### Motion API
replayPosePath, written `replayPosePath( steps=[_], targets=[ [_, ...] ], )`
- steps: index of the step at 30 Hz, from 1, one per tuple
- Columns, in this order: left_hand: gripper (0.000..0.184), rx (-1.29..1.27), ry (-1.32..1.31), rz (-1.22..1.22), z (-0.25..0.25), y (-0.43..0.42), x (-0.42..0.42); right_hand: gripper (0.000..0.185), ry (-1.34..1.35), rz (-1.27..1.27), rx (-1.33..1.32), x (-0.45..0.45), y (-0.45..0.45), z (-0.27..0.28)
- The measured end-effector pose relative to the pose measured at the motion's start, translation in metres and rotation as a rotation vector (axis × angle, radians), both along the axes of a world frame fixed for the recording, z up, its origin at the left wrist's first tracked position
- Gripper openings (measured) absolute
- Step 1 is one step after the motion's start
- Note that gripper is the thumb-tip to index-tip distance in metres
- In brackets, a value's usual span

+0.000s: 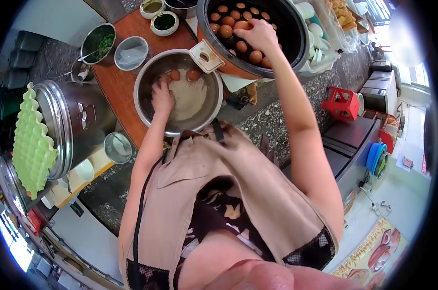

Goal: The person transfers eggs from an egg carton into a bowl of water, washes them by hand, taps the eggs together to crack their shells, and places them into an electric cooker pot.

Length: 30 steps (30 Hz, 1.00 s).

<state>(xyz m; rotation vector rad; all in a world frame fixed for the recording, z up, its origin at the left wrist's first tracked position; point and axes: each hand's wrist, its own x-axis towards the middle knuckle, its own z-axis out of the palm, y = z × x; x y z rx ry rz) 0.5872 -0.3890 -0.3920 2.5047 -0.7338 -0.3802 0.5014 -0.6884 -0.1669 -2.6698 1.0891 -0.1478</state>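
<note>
Brown eggs (225,31) float in dark liquid inside a large black pot (302,36) with an orange outside. Over this pot, my right hand (259,35) has its fingers curled round a brown egg (241,25). A steel bowl (218,104) of cloudy water stands to the left of the pot, partly under its pale handle (205,56). My left hand (162,98) is inside the bowl, its fingertips at a reddish-brown egg (174,75); whether they grip it is unclear. Another egg (193,75) lies beside that one in the water.
Bowls of greens (103,47) and dark sauce (163,21) stand on the wooden table (113,84). A green egg tray (30,145) leans on a large steel pot (76,121) at left. A red stool (342,102) stands on the floor at right.
</note>
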Motion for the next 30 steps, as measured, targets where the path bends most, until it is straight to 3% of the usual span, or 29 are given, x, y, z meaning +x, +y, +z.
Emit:
replayPosePath(
  steps=[5, 7, 11, 13, 14, 16, 18, 20, 21, 22, 23, 25, 26, 27, 29, 30],
  targets=[
    [0.063, 0.059, 0.116, -0.032, 0.007, -0.003, 0.004, 0.063, 0.222, 0.005, 0.193, 0.007, -0.059, -0.055],
    [0.057, 0.039, 0.026, -0.08, -0.003, -0.002, 0.008, 0.066, 0.238, 0.016, 0.206, 0.009, -0.066, -0.066],
    [0.051, 0.178, 0.108, -0.161, 0.01, 0.0, 0.011, 0.068, 0.215, -0.091, 0.175, 0.002, -0.055, -0.07],
    [0.049, 0.234, 0.228, -0.243, 0.005, 0.006, 0.011, 0.066, 0.397, 0.07, 0.151, -0.006, -0.047, -0.066],
    [0.049, 0.251, 0.236, -0.245, 0.004, 0.011, 0.007, 0.08, 0.463, 0.109, 0.184, -0.005, -0.045, -0.061],
    [0.051, -0.015, 0.167, -0.342, 0.005, 0.013, 0.002, 0.067, 0.382, 0.107, 0.095, -0.008, -0.043, -0.063],
    [0.051, -0.005, 0.219, -0.384, 0.004, 0.014, 0.002, 0.037, 0.141, 0.189, -0.143, -0.014, -0.03, -0.041],
    [0.051, 0.004, 0.33, -0.463, 0.001, 0.014, -0.001, 0.04, -0.04, 0.151, -0.103, -0.008, 0.032, 0.016],
    [0.051, 0.009, 0.335, -0.469, 0.0, 0.014, -0.003, 0.033, -0.019, 0.259, -0.005, -0.007, 0.053, 0.017],
    [0.05, -0.037, 0.345, -0.513, 0.0, 0.013, -0.006, 0.017, -0.302, 0.387, -0.072, -0.009, 0.077, -0.003],
    [0.049, -0.082, 0.354, -0.559, -0.001, 0.013, -0.008, 0.017, -0.161, 0.353, 0.192, -0.013, 0.114, -0.003],
    [0.047, -0.147, 0.309, -0.532, -0.051, 0.018, -0.01, 0.016, 0.099, 0.526, 0.332, -0.013, 0.163, -0.059],
    [0.046, -0.182, 0.288, -0.526, -0.05, 0.019, -0.011, 0.015, 0.211, 0.587, 0.456, -0.014, 0.18, -0.082],
    [0.045, -0.215, 0.266, -0.519, -0.047, 0.018, -0.012, 0.028, 0.229, 0.602, 0.501, -0.016, 0.193, -0.102],
    [0.038, -0.03, 0.45, -0.357, 0.014, 0.021, -0.018, 0.029, 0.227, 0.519, 0.453, -0.021, 0.211, -0.149],
    [0.03, -0.06, 0.438, -0.459, 0.012, 0.026, -0.014, 0.029, 0.226, 0.492, 0.447, -0.022, 0.216, -0.157]
  ],
)
